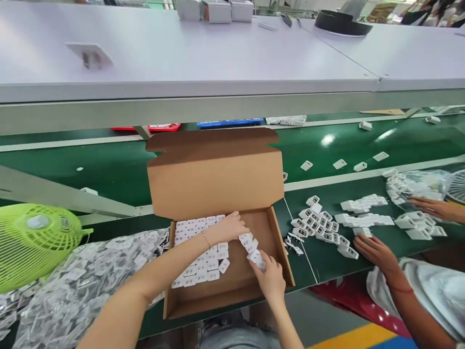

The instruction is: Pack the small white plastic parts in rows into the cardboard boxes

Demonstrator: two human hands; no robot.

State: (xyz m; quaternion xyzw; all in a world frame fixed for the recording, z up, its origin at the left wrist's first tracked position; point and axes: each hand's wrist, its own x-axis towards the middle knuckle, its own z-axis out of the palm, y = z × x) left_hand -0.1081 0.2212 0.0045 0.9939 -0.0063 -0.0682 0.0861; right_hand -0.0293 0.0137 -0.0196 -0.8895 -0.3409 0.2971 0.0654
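Observation:
An open cardboard box [279, 245] sits on the green work surface in front of me, its lid standing up behind it. Rows of small white charger plugs [201, 264] fill its left half. My left hand [228, 227] and my right hand [271, 280] hold the two ends of a short row of white plugs [252, 248] over the bare right half of the box. Both hands are closed on that row.
A lime green fan [34, 240] and a heap of clear plastic bags [76, 286] lie at left. Loose white plugs [321, 228] lie right of the box, where another person's hands [376, 252] rest. A grey shelf [189, 63] runs above the green belt [363, 145].

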